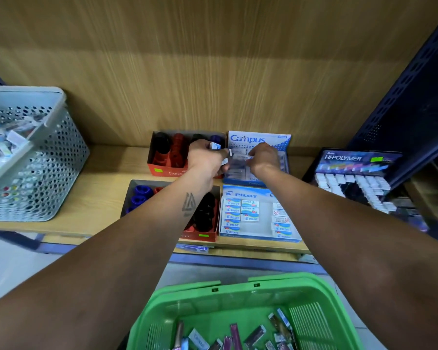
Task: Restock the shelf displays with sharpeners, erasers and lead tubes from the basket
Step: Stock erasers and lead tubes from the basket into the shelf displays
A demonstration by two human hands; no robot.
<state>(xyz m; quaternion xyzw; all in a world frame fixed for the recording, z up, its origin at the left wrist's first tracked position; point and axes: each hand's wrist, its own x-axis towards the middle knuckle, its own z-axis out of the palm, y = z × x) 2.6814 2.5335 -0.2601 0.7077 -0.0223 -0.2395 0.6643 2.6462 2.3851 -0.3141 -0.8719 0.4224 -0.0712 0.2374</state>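
Wood-grain back panel, pale floor

head view | looks forward-down, near shelf | far edges probably lens-warped

Glossy green plastic basket; wood-grain shelf.

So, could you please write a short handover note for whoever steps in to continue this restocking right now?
Left hand: holds a few small white-and-blue erasers over the shelf displays.
Right hand: pinches one eraser at the blue Campus eraser display box.
Done: the blue Pilot eraser box is partly filled; the red cardboard sharpener boxes hold sharpeners.
Left: the green plastic basket at the front holds more erasers and lead tubes; the dark Hi-Polymer display on the right has gaps. The grey perforated basket on the left shelf holds more small packs.
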